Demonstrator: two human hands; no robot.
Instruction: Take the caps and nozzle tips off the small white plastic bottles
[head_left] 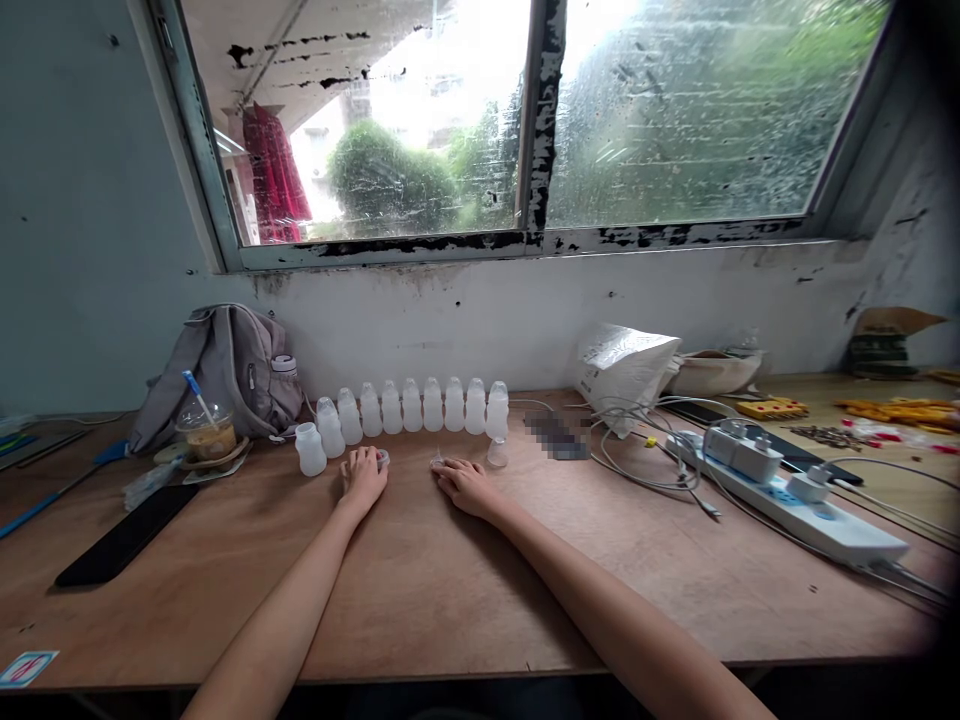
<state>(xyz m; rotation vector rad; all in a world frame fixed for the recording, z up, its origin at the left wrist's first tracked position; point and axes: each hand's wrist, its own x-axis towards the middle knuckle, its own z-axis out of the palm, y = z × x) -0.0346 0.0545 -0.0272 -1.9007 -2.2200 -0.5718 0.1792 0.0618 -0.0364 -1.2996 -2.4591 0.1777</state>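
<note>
Several frosted white bottles [412,405] stand in a curved row on the wooden table [420,600]. The leftmost bottle [310,450] has no nipple-shaped top like the others. My left hand [364,475] is closed around a small clear piece [383,459], just right of that bottle. At the table's middle, my right hand [461,484] has its fingers together on another small clear nipple-shaped piece [437,460]. A third clear piece [497,453] stands in front of the rightmost bottle [496,410].
A grey backpack [225,370], an iced drink cup [207,435] and a black flat case [127,535] lie at the left. To the right are a white bag [626,370], tangled cables [645,465] and a power strip [795,500].
</note>
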